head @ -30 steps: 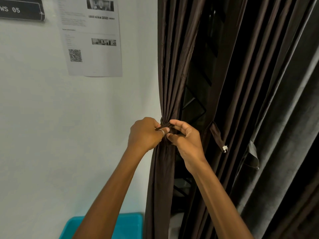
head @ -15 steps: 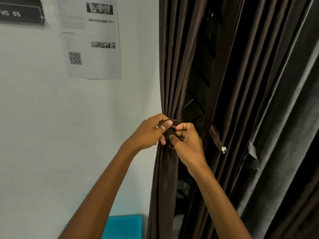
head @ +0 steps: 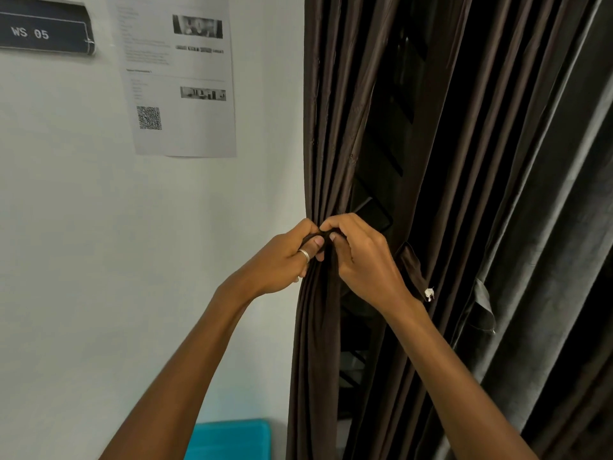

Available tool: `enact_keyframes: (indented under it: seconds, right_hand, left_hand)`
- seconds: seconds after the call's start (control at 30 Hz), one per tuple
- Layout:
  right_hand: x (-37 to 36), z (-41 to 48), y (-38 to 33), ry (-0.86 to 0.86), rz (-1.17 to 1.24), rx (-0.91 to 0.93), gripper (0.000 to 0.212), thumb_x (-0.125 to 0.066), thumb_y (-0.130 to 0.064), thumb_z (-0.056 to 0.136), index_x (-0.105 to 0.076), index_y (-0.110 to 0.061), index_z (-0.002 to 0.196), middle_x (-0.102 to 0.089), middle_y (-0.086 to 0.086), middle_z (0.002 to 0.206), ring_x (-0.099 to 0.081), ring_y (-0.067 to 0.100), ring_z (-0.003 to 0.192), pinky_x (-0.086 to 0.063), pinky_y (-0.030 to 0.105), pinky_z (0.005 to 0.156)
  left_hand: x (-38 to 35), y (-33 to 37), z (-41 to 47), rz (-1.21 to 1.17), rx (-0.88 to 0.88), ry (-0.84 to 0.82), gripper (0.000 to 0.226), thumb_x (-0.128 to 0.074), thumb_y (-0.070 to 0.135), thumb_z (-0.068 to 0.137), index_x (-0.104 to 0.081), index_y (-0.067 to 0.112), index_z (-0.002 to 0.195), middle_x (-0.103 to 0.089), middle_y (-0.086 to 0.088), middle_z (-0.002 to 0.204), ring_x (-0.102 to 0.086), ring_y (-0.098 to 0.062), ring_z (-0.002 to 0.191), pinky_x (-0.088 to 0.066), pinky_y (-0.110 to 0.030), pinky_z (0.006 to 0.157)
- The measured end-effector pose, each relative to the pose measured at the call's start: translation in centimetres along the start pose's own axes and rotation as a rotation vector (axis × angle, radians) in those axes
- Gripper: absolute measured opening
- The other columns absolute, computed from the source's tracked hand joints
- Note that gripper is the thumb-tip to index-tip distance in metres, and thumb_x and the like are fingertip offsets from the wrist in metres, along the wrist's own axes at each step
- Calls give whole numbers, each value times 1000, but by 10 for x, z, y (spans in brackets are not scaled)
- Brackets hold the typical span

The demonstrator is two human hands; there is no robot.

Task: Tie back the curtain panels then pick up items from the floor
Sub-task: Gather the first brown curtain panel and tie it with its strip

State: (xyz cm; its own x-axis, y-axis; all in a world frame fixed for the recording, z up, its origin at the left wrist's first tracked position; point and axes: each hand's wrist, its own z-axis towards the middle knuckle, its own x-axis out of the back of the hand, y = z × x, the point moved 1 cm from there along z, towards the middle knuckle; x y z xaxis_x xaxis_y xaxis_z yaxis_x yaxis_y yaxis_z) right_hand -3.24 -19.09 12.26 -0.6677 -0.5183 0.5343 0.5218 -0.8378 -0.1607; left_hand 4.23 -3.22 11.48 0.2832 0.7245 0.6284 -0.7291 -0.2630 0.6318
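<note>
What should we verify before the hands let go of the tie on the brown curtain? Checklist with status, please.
1. Brown curtain bunched at the hands: ok.
2. Left hand and right hand both have a grip on the dark tie: ok.
3. Tie fastened: cannot tell, the fingers cover it.
4. Strap with the white end secured: not ok, it hangs loose.
5. Grey curtain tied back: not ok, it hangs free.
6. Floor items located: cannot tell, the floor is out of view.
</note>
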Motion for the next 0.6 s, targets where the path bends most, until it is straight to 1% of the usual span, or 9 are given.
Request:
enact_keyframes:
  seconds: [0.07, 0.17, 0.27, 0.33, 0.43, 0.5, 0.6]
  right_hand:
    - [-4, 0, 3, -11, 79, -40, 18, -52, 0, 102, -60, -12, 113, -62, -2, 102, -62, 4, 89, -49, 13, 74]
    - [-10, 2, 6, -9, 126, -82, 16, -51, -2, 103, -58, -13, 113, -61, -5, 102, -63, 0, 89, -49, 9, 72]
    - [-12, 6, 7, 3, 151, -116, 17, -55, -1, 101, -59, -13, 112, -63, -4, 102, -66, 2, 87, -57, 17, 71]
    - [-13, 8, 8, 28, 141, -139, 17, -60, -1, 99, -61, -13, 111, -63, -5, 105, -67, 4, 86, -60, 22, 72]
    - [-13, 7, 8, 93, 100, -167, 16, -67, -2, 96, -65, -13, 108, -59, -6, 109, -65, 5, 83, -60, 24, 71]
    - [-14, 5, 8, 129, 72, -178, 12, -68, -3, 95, -68, -10, 105, -57, -3, 109, -65, 7, 81, -60, 25, 70]
    - [-13, 1, 6, 122, 16, -178, 12, -65, -3, 97, -72, -5, 107, -58, 3, 109, -65, 11, 87, -60, 25, 76]
  left_hand:
    - [0, -2, -1, 16, -15, 20, 11, -39, 33, 108, -48, 32, 104, -64, 27, 78, -60, 0, 65, -53, -16, 60]
    - [-5, -4, -4, 104, -63, 152, 10, -42, 35, 107, -51, 30, 108, -64, 23, 78, -65, -2, 70, -57, -22, 64]
    - [-14, -4, -9, 196, -129, 328, 19, -45, 41, 105, -56, 26, 110, -65, 19, 80, -67, -6, 69, -59, -32, 67]
    - [-19, -3, -12, 220, -158, 397, 29, -44, 45, 103, -59, 21, 109, -69, 11, 85, -68, -10, 68, -59, -35, 67]
    - [-23, -3, -12, 261, -196, 441, 29, -47, 42, 103, -61, 17, 107, -72, 2, 87, -69, -12, 68, -59, -38, 65]
    - [-23, -3, -10, 264, -204, 456, 26, -51, 39, 102, -62, 15, 106, -74, 0, 90, -71, -13, 69, -60, -38, 66]
    - [-23, -3, -8, 197, -180, 457, 29, -53, 42, 100, -63, 15, 104, -75, 1, 91, -73, -10, 71, -62, -33, 67]
